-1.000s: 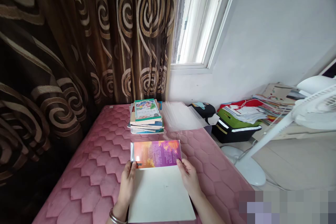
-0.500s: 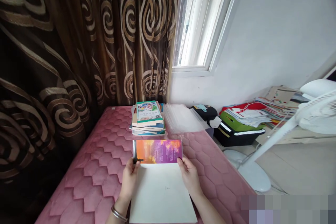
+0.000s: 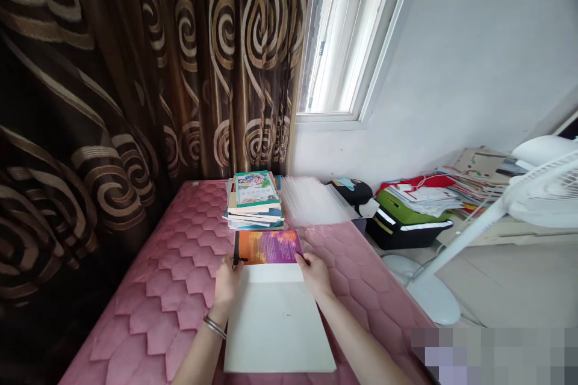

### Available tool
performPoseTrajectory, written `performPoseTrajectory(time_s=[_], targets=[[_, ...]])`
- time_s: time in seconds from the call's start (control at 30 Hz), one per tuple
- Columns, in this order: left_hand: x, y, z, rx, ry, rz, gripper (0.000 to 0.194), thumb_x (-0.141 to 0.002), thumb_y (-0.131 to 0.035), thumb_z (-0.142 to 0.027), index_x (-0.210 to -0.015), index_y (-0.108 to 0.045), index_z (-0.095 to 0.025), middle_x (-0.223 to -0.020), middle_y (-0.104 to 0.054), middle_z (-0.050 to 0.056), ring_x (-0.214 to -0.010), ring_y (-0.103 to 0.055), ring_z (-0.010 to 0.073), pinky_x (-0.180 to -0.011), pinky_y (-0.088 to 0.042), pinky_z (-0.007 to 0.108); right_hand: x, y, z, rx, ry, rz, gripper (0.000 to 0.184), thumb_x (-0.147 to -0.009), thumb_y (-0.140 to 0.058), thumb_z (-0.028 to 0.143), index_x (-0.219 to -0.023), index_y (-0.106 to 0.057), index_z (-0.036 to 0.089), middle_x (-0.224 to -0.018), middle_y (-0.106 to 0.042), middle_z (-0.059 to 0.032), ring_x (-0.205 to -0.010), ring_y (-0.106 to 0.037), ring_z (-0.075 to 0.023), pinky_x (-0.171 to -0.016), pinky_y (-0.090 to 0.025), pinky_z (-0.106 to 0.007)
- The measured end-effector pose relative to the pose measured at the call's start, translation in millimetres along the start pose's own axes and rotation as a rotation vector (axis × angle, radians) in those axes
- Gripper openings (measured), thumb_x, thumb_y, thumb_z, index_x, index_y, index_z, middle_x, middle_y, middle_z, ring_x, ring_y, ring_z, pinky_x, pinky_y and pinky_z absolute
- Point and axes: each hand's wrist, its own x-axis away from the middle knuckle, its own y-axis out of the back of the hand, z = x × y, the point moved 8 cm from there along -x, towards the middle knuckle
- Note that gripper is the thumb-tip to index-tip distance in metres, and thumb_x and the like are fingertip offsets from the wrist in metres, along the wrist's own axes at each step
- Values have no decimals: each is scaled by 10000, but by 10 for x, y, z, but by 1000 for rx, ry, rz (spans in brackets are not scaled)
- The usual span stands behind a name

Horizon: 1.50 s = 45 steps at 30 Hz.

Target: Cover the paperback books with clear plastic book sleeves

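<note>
An open book with a blank cream-white page (image 3: 277, 331) appears to lie on the pink quilted mattress (image 3: 149, 331), its page running from between the hands back towards the wearer. The block of pages looks fairly heavy and stiff, so it should stay put by its own weight; whatever lies underneath it is hidden. A silvery bangle (image 3: 214, 327) circles the wrist behind the left hand (image 3: 229, 277). That hand pinches the left edge of the glossy orange-and-purple printed cover part (image 3: 271, 246), and the right hand (image 3: 315, 277) pinches its right edge, thumbs uppermost, the other fingers partly out of sight. This part looks light, bendy, rather slippery and easily creased; the two side edges are a sound place to hold it. Its lettering is too small to read, and whether clear film covers it is hard to tell.

Just beyond the hands stands a stack of paperback books (image 3: 255, 216), the lower titles unreadable. Beyond the right hand, beside the stack, lie translucent plastic sheets (image 3: 316, 201), their number unclear.
</note>
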Motion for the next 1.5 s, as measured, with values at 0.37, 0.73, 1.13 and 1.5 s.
performPoseTrajectory(time_s=[0.37,0.73,1.13,1.5], targets=[[8,-40,-42,-227,47,-14,223,-817,-526,-100,-1039,-508,-105,-1017,-623,157,-981,-630,229,-817,-474,315,-73,-83,-50,154,-26,15,116,-768,-522,281,-780,-611,208,-738,-715,-61,-745,-675,-232,-617,-423,-268],[140,-171,-458,-789,-119,65,443,-855,-312,-29,-1117,-615,-219,-1336,-483,138,-1156,-478,294,-937,-379,495,-43,-159,36,345,41,82,314,-845,-450,216,-1034,-701,206,-1032,-726,-62,-945,-673,-203,-819,-476,-271],[54,-985,-563,-705,-349,577,582,-882,-269,-169,-1464,-284,-172,-1564,-193,61,-1442,-130,246,-1140,-94,562,-26,-165,118,496,26,101,338,-875,-429,212,-1077,-700,221,-1103,-665,-109,-887,-658,-213,-790,-478,-302],[32,-978,-522,-676,-331,601,645,-875,-360,-318,-1485,-210,-171,-1566,-157,101,-1444,-106,272,-1131,5,588,68,-916,691,454,373,428,541,-967,-241,377,-1436,-362,136,-1507,-335,-82,-1403,-247,-225,-1141,-198,-391]])
